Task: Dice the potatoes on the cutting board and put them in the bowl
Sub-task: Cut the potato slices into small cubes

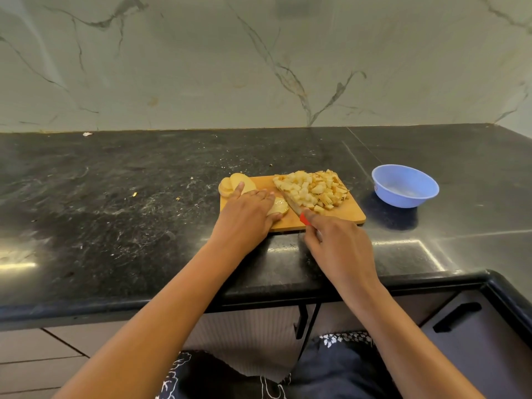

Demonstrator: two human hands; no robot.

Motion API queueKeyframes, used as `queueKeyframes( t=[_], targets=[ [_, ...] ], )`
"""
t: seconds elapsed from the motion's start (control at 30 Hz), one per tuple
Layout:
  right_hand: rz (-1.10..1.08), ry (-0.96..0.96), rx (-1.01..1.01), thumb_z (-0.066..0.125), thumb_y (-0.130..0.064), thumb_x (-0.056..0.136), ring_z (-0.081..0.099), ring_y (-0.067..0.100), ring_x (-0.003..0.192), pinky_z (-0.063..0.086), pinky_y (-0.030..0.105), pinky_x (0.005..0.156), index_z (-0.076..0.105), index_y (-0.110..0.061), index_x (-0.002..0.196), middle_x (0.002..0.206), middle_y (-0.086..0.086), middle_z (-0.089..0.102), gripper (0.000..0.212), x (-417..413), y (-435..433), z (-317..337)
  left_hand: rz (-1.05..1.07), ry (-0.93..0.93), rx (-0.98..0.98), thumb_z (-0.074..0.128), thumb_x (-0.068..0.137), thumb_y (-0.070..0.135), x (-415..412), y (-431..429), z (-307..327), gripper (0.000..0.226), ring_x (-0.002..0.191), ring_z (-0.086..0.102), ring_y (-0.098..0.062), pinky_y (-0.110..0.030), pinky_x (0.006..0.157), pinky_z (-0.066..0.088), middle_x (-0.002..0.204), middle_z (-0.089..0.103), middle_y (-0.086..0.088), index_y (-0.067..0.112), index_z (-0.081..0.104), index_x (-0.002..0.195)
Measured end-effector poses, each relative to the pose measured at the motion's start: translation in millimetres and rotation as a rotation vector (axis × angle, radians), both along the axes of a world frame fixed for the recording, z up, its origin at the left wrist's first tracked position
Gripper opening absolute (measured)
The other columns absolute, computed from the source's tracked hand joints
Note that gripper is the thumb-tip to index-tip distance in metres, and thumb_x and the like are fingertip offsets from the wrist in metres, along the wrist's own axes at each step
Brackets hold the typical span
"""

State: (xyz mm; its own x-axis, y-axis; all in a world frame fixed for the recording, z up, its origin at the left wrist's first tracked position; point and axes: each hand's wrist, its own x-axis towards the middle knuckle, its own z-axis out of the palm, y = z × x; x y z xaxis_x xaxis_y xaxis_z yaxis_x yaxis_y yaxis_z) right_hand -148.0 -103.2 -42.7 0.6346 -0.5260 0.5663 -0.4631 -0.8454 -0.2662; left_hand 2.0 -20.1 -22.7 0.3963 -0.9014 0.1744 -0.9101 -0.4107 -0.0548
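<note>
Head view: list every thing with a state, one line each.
Bowl, upright, holds no potato.
Diced pile, on the cutting board, not transferred.
Stacked slices, uncut, at board's left end.
Single slice, flat, pressed by left hand.
Knife, gripped by right hand, blade against the pile.

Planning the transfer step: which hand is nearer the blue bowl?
Right. The right hand, gripping the knife, is at the cutting board's near edge, left of the bowl; the left hand presses a potato slice farther left.
</note>
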Motion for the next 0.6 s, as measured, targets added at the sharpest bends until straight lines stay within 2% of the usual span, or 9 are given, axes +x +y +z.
queueKeyframes(
  t=[0.13, 0.33, 0.43, 0.6],
  targets=[
    [-0.016, 0.049, -0.007, 0.061, -0.021, 0.088, 0.052, 0.012, 0.052, 0.034, 0.024, 0.046, 0.065, -0.021, 0.12, 0.066, -0.005, 0.065, 0.033, 3.3, 2.7, 0.2, -0.007, 0.0, 0.014, 0.028, 0.101, 0.045, 1.4, -5.0, -1.0, 0.054, 0.13, 0.044, -0.014, -0.034, 0.117, 0.003, 0.148, 0.041, -0.001, 0.013, 0.039, 0.143],
    [-0.011, 0.023, 0.023, 0.06, -0.021, 0.089, 0.045, 0.008, 0.051, 0.033, 0.023, 0.047, 0.064, -0.02, 0.122, 0.067, -0.006, 0.064, 0.033, -0.2, 1.7, 0.0, 0.004, 0.01, -0.029, 0.03, 0.101, 0.044, 0.1, -3.3, -1.2, 0.054, 0.128, 0.046, -0.013, -0.03, 0.117, 0.001, 0.147, 0.043, -0.002, 0.012, 0.042, 0.142],
    [0.002, 0.035, 0.023, 0.059, -0.021, 0.09, 0.046, 0.008, 0.051, 0.033, 0.023, 0.047, 0.064, -0.021, 0.122, 0.067, -0.007, 0.064, 0.033, -0.2, 2.5, 2.0, 0.001, 0.036, -0.066, 0.031, 0.1, 0.046, 1.3, 0.0, -1.0, 0.055, 0.136, 0.036, -0.012, -0.029, 0.117, -0.001, 0.151, 0.036, -0.002, 0.013, 0.038, 0.144],
    [0.01, -0.005, 0.002, 0.063, -0.017, 0.086, 0.041, 0.007, 0.048, 0.029, 0.022, 0.044, 0.067, -0.019, 0.117, 0.062, -0.007, 0.063, 0.031, 0.0, 2.8, 6.3, -0.022, 0.076, -0.08, 0.023, 0.102, 0.042, -3.3, 9.0, -9.2, 0.057, 0.145, 0.014, -0.012, -0.029, 0.116, -0.003, 0.158, 0.019, -0.004, 0.012, 0.02, 0.15]
  ],
)
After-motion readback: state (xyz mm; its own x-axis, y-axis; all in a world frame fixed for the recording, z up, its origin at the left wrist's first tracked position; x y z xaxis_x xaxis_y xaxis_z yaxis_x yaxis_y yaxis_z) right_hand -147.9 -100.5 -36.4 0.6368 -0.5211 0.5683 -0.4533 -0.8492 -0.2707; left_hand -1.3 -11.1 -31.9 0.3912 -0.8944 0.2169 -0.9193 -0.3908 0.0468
